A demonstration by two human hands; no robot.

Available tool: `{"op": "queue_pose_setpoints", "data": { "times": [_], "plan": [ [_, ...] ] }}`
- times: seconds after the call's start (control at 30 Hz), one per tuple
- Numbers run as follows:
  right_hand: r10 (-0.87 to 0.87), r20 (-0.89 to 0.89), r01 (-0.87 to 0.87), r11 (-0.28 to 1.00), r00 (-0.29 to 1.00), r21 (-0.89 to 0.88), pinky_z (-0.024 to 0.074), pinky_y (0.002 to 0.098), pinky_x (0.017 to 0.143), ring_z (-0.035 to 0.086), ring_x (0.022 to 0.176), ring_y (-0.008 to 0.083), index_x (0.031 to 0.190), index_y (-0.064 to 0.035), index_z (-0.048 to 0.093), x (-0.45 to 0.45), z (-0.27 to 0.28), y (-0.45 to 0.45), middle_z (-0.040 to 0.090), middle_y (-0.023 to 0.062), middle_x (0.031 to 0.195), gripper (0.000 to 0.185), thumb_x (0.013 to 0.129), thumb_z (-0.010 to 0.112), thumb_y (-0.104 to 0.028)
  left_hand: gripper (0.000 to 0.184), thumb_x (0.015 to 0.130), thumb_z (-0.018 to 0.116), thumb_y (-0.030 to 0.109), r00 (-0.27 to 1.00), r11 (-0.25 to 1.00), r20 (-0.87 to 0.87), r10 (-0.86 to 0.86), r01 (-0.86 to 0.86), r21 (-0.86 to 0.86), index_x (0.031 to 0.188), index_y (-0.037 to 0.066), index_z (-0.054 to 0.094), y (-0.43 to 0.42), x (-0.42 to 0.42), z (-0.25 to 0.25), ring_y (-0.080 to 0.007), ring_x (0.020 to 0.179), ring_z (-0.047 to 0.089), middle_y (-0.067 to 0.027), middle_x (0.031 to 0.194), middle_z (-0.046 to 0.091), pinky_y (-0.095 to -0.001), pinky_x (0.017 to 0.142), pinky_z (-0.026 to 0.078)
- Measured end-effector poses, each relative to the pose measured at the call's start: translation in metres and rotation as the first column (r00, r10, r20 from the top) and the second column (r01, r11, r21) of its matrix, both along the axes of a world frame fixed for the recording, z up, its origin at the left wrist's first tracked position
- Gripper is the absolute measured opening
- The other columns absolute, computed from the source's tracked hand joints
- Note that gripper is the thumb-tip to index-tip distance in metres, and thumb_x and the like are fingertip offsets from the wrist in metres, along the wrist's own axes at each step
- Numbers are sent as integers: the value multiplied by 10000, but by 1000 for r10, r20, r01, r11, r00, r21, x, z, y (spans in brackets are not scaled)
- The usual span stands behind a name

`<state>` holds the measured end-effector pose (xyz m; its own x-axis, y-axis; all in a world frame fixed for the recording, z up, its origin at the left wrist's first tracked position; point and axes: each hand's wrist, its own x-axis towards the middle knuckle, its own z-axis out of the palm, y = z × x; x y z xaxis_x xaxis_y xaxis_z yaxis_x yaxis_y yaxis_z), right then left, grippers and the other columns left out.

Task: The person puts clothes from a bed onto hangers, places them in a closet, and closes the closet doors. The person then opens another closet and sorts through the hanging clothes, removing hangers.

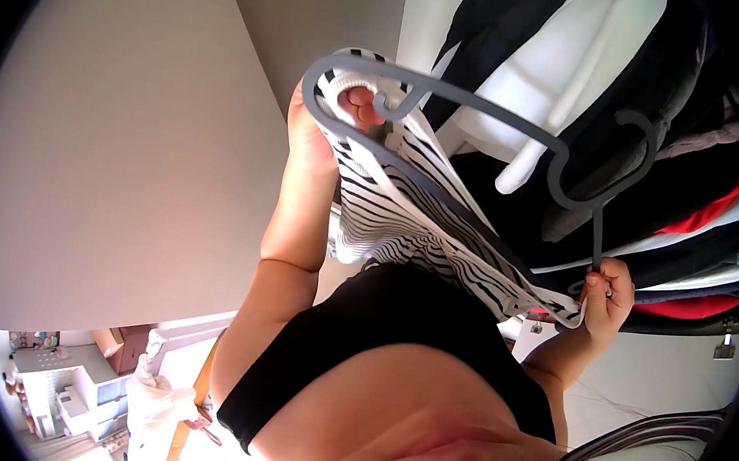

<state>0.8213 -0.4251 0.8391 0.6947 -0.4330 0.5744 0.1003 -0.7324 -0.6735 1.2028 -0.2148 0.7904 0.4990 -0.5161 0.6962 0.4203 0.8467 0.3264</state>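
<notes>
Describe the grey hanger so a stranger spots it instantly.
Start at the large pale panel filling the left side, then move right to the black-and-white striped garment. The hanger is the slim frame stretched across it, with a curved hook at its right. Its solid grey sets it apart from the stripes.

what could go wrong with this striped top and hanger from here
The striped top might stretch where the left hand grips it by one end of the grey hanger. The hook, seen against the hanging clothes, could snag one if moved closer.
</notes>
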Motion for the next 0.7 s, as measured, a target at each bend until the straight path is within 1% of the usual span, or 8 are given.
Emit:
{"op": "queue_pose_setpoints", "data": {
  "times": [0.07,0.27,0.4,0.47,0.5,0.57,0.63,0.7],
  "plan": [
    [-19,-7,19,998,1000,-53,325,209,504,432,522,70,847,9,568,1,-1,-2,530,19,644,125,843,672,-60,379,872,613,275,998,998,-4,-65,65,-15,1150,18,617,-1,-1,3,-348,1022,637,-170,1116,648,-511,882,542],
    [-89,-3,88,991,996,-98,309,214,515,400,535,84,838,8,573,6,2,1,502,15,612,159,817,711,-69,294,883,633,265,935,996,352,-35,60,-61,1004,-2,612,-6,-9,39,-386,841,673,-278,942,637,-476,642,615],
    [-108,17,109,990,994,-90,312,214,520,406,547,82,831,4,575,8,2,0,514,15,624,160,806,718,-62,301,919,609,302,878,995,477,-41,78,-57,912,2,579,-15,-15,54,-187,429,496,-260,784,614,-253,395,408],
    [-117,32,119,989,993,-83,315,212,526,411,557,82,828,6,577,10,2,0,525,16,633,160,801,721,-58,226,801,729,153,736,990,666,-123,136,32,753,-10,579,-21,7,51,-268,635,626,-204,736,648,-346,571,499],
    [-121,40,124,989,992,-86,317,209,531,414,562,81,828,7,578,11,2,-1,531,16,638,161,798,723,-56,187,773,722,97,915,968,373,156,-216,126,717,-31,598,1,-37,66,-250,601,607,-200,720,650,-333,530,469],
    [-117,69,122,990,991,-73,322,206,539,422,570,81,833,11,584,14,2,0,544,20,649,158,793,724,-50,177,767,728,94,794,980,608,6,-125,155,756,-45,620,3,-23,76,-211,585,589,-163,720,651,-311,522,451],
    [-104,107,109,993,989,-42,327,202,546,430,574,80,843,15,593,18,1,3,556,24,659,152,790,723,-42,186,761,744,90,562,979,818,-126,-65,195,815,-52,637,3,-6,89,-161,586,568,-104,717,641,-281,532,441],
    [-85,136,92,994,987,-51,332,195,549,442,578,72,854,17,597,21,-2,2,571,20,679,138,799,712,-37,196,748,759,78,417,904,907,-56,-364,223,854,-35,638,1,-22,95,-136,659,570,-63,745,613,-266,581,444]
  ]
}}
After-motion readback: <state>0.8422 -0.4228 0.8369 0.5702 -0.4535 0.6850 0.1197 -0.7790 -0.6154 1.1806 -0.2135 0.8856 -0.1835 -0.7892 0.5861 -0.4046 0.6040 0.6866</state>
